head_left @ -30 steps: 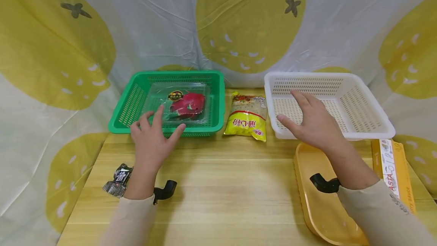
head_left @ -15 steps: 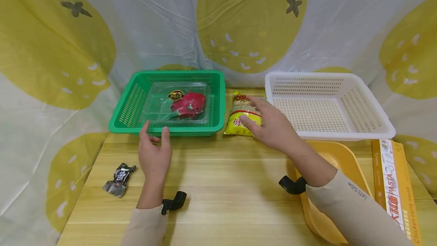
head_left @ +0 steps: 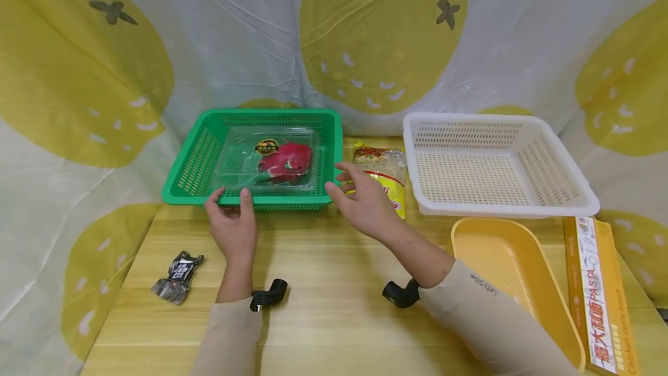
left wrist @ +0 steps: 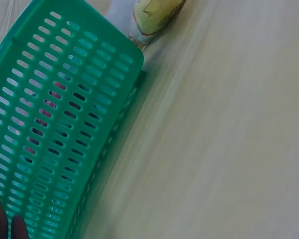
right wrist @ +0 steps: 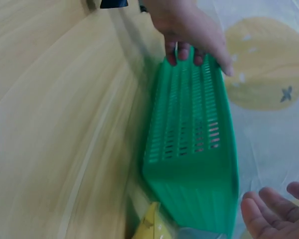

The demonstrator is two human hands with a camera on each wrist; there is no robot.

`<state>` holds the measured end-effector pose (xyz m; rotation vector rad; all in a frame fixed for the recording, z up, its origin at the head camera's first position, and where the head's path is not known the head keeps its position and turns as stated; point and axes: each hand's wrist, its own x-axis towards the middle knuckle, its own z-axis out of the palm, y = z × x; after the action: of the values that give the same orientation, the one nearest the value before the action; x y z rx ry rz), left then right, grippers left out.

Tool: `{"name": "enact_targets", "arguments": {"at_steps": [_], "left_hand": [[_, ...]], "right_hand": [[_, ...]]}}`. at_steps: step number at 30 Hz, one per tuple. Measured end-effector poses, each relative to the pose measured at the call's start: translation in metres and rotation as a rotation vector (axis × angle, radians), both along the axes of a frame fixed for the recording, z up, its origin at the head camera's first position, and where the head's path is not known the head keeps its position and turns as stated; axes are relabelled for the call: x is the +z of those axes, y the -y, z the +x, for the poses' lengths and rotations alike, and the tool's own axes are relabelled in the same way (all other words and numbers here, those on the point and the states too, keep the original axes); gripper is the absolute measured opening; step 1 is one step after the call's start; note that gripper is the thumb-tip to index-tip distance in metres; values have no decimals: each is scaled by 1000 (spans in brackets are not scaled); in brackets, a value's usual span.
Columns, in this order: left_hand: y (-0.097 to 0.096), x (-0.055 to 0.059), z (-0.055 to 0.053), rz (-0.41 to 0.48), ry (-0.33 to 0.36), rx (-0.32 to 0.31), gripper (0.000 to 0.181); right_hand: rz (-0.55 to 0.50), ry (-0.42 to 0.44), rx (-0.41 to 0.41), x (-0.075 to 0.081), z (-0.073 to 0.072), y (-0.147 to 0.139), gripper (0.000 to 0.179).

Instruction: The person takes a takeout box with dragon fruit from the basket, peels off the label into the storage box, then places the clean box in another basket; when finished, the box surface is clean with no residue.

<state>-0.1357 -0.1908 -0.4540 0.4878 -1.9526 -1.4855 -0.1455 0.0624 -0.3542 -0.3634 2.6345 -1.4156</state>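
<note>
A green basket (head_left: 329, 196) stands at the back left of the table. Inside it lies a clear plastic box (head_left: 237, 158) holding a red and pink toy or fruit-like item (head_left: 292, 158). My left hand (head_left: 233, 228) grips the basket's front wall near its left end, thumb at the rim; in the right wrist view, its fingers (right wrist: 170, 52) hang against the outer wall. My right hand (head_left: 367, 202) is beside the basket's right front corner, fingers spread and slightly bent; in the right wrist view it appears apart from the basket. It partly hides a yellow food packet (head_left: 396, 193).
A white basket (head_left: 501, 212) stands at the back right. In front of it are an orange-yellow tray (head_left: 490, 248) and an upright-lettered pasta box (head_left: 595, 300). A small black packet (head_left: 177, 277) lies at the left. A fruit-printed curtain (head_left: 250, 45) hangs behind.
My right hand has moved left from over the white basket, past the yellow packet, to the green basket's right side. My left hand has drawn back from above the green basket to its front rim.
</note>
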Motion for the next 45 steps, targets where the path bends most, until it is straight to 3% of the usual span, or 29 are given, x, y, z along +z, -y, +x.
{"name": "enact_targets", "arguments": {"at_steps": [6,10,14,18,23,30,40,45], "left_hand": [[1,-5,-5,58,-74,-67,60],[2,-10,-6,69,-120,-61,54],[3,-15,-8,76,-156,-46,49],[2,-18,-10,89,-158,-45,51],[-1,-19,-10,124,-146,-62,51],[3,-17,-9,151,-148,-82,51],[3,-17,-7,204,-151,-89,48],[2,-19,-9,179,-168,-99,48]], "right_hand": [[-117,42,14,0,-7,11,56],[-190,65,43,-1,-13,26,59],[-199,22,44,-2,-21,44,63],[-165,0,3,-3,-35,58,66],[-156,49,-34,-10,-54,66,74],[-283,148,-38,-17,-77,79,76],[-243,310,-119,-31,-91,99,77],[-222,318,-151,-33,-94,102,74]]}}
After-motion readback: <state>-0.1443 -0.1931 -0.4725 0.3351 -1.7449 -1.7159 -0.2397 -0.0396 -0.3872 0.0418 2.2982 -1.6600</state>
